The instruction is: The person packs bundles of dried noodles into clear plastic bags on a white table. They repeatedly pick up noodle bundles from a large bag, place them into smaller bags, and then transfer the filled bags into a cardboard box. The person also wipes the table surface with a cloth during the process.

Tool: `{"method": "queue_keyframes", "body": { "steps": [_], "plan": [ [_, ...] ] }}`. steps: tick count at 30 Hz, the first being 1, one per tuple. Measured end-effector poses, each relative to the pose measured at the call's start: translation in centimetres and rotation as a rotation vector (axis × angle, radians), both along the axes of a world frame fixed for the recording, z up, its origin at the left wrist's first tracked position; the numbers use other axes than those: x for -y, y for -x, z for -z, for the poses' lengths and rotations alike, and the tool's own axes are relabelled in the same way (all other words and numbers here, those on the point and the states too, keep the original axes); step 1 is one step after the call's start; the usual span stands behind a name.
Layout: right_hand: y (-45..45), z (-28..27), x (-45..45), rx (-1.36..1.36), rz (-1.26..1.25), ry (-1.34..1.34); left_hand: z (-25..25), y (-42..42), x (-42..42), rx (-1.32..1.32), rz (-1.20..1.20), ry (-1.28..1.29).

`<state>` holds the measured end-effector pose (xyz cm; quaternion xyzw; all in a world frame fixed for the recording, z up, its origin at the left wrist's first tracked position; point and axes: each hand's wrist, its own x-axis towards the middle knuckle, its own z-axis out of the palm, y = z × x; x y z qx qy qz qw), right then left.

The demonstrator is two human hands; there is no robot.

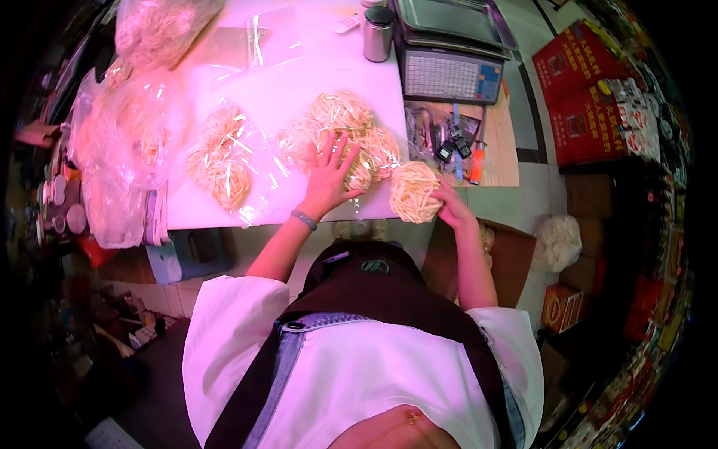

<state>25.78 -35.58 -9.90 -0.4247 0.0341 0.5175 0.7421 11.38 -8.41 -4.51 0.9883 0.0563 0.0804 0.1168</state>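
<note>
My right hand [452, 205] grips a round nest of pale dried noodles [414, 192] at the front right edge of the white table [263, 216]. With fingers spread, my left hand [331, 182] rests on a clear plastic bag [387, 143] that holds several noodle nests [342, 109]. Left of it lies another clear bag [247, 140] with noodle nests [227, 182] inside. The underside of the bag beneath my left palm is hidden.
Large plastic bags of noodles [112, 163] crowd the table's left side. A flat clear bag [224, 47] lies behind. A steel canister [378, 35] stands beside a weighing scale [449, 73]. Keys [453, 149] and an orange cutter [477, 163] lie right. An open cardboard box [513, 247] sits below.
</note>
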Motion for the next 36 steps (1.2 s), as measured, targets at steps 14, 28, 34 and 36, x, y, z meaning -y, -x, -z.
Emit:
{"method": "queue_keyframes", "body": {
  "steps": [14,28,34,36],
  "plan": [
    [-0.1,-8.2,1.2,0.12,-0.204,-0.043,2.7,13.3,-8.3,0.073,-0.586,-0.002],
    [13.9,-3.7,-23.9,-0.071,-0.44,-0.105,1.3,11.7,-17.7,0.223,-0.232,0.007],
    [15.8,0.1,-28.2,-0.115,-0.295,-0.112,-1.1,13.5,-19.4,0.372,-0.246,0.229],
    [15.9,0.4,-28.8,-0.066,-0.251,-0.12,-1.6,13.7,-19.6,0.37,-0.205,0.212]
  ]
}}
